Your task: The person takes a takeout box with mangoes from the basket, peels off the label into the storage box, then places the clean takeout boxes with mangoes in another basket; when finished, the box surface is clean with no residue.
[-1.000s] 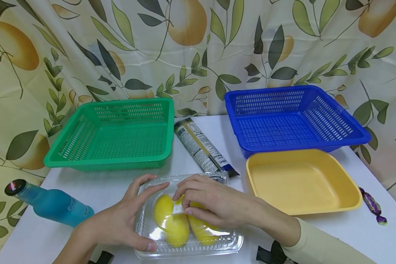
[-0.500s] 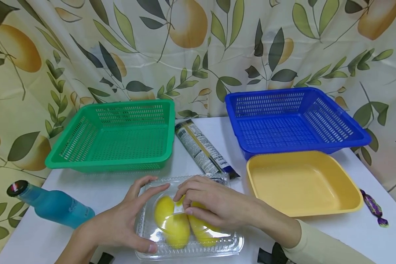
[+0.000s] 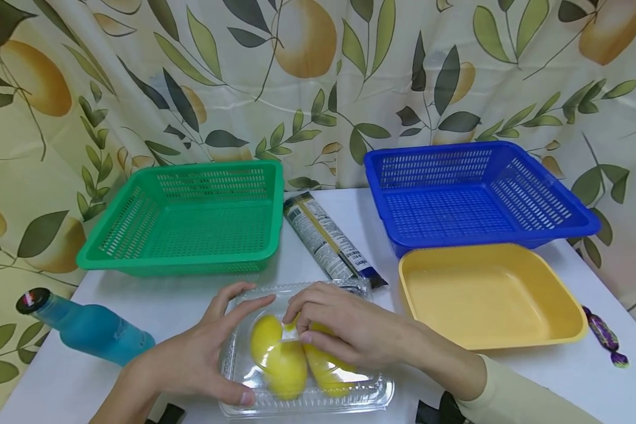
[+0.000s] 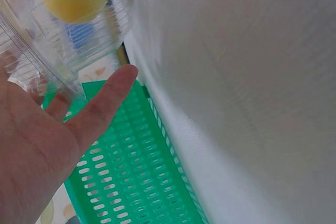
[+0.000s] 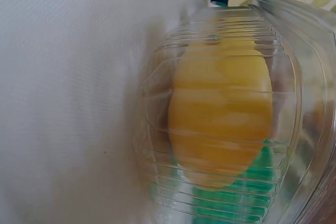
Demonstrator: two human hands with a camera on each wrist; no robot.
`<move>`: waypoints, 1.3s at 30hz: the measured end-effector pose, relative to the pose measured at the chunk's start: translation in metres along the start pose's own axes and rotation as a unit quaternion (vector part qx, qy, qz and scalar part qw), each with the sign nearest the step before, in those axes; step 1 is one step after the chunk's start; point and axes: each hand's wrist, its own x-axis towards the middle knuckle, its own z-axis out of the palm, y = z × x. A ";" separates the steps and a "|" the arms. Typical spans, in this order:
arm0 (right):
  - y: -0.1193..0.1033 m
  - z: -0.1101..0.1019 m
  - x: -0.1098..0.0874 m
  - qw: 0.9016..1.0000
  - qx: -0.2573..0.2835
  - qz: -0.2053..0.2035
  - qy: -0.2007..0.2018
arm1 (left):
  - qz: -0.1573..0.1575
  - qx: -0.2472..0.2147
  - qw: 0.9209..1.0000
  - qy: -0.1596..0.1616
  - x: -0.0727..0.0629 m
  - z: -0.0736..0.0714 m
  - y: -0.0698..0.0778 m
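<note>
On the near part of the table is a clear plastic clamshell container [image 3: 244, 359] with several smooth yellow, lemon-like fruits [image 3: 286, 371] inside. My left hand [image 3: 196, 359] is spread along its left side, thumb at the front left edge, fingers towards the back left. In the left wrist view, one straight finger [image 4: 105, 103] extends past the container's ridged edge. My right hand [image 3: 344, 324] lies over the top of the container with bent fingers, hiding part of the fruit. Whether its fingertips press the plastic cannot be told. The right wrist view shows a yellow fruit [image 5: 223, 114] through the ridged wall.
Behind stand a green basket [image 3: 191, 268], a blue basket [image 3: 487, 235] and a yellow tray [image 3: 493, 341]. A printed packet [image 3: 328, 235] lies between the baskets. A blue bottle [image 3: 103, 333] lies on the left, and a purple wrapped candy [image 3: 604, 335] on the right.
Both hands and the container keep their positions relative to each other. The whole head view shifts slightly right and down.
</note>
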 end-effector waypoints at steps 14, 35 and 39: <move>0.002 -0.007 -0.003 0.991 0.100 0.046 0.077 | -0.006 0.012 1.000 0.006 0.000 0.001 0.000; -0.004 -0.042 -0.040 0.984 0.091 0.038 0.148 | -0.001 0.008 1.000 0.009 0.000 0.001 -0.002; -0.004 -0.051 -0.048 0.983 0.074 0.058 0.159 | 0.008 0.008 1.000 0.011 0.000 0.001 -0.003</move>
